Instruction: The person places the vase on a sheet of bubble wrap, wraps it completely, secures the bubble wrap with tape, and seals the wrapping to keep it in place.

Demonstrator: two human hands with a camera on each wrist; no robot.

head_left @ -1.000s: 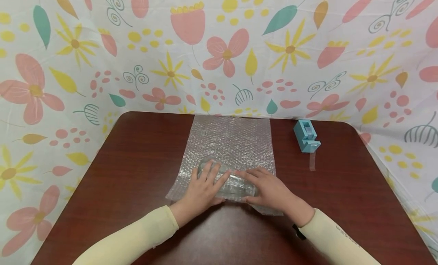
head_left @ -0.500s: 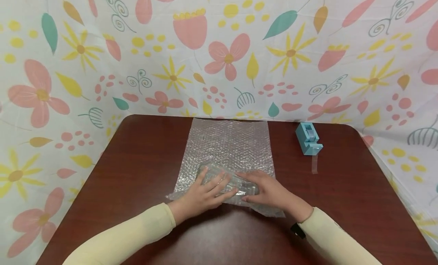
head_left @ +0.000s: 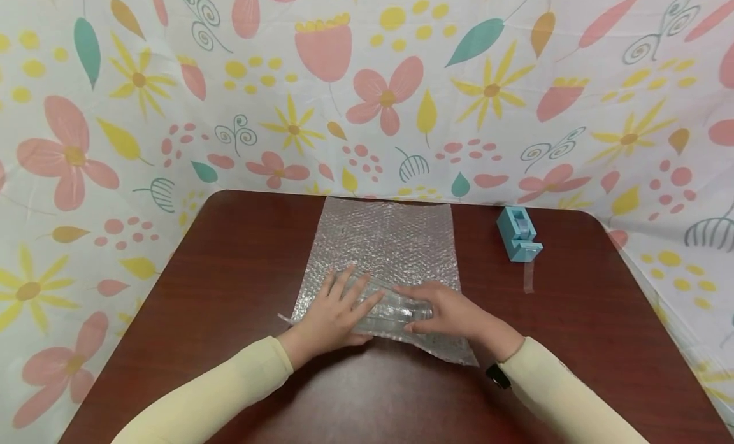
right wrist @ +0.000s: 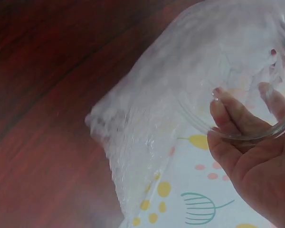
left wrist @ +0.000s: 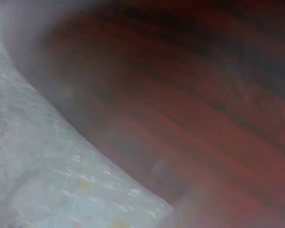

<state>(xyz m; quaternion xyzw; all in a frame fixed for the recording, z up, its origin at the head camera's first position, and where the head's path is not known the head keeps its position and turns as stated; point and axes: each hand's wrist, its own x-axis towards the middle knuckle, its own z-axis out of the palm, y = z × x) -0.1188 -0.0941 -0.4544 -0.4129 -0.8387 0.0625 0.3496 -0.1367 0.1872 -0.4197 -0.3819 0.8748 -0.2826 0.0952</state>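
A clear glass jar (head_left: 395,310) lies on its side near the front edge of a sheet of bubble wrap (head_left: 390,237). My left hand (head_left: 332,316) rests over its left part, fingers spread, thumb down by the wrap's near edge. At the other end, my right hand (head_left: 450,311) grips the jar, thumb on the near side and fingers on the far side. The right wrist view shows the jar's round rim (right wrist: 242,139) beside the fingers. Only fingertips enter the left wrist view, beside the bubble wrap (left wrist: 61,152).
A light-blue tape dispenser (head_left: 518,235) stands at the table's back right, a strip of clear tape (head_left: 529,277) hanging from its front. The dark red-brown table (head_left: 241,259) runs back to a flower-printed curtain (head_left: 367,68).
The left hand turned and slid forward over the jar, then back, with its fingers now spread farther up it. The right hand keeps its grip. The near edge of the wrap has shifted slightly.
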